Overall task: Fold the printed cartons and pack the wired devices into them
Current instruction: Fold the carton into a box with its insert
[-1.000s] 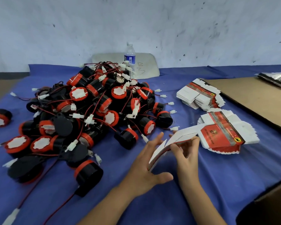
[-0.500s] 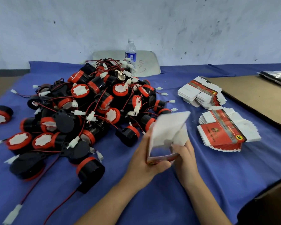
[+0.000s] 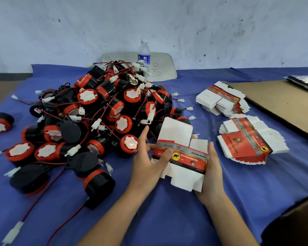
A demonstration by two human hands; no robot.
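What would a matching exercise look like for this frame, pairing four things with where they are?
1 water bottle
2 opened carton
3 lone device
4 nearer carton stack

A far left on the cloth
B held by left hand and right hand
C behind the device pile
D right of both hands

Pairs: 1-C, 2-B, 3-A, 4-D

open carton (image 3: 181, 157): red printed band with a yellow elephant badge, white flaps spread above and below; held between left hand (image 3: 146, 167) and right hand (image 3: 212, 171), lower centre.
flat cartons: two fanned stacks at right, nearer stack (image 3: 247, 142), farther stack (image 3: 220, 100).
wired devices (image 3: 96, 118): black round bodies, red caps, white plugs; heaped left of centre.
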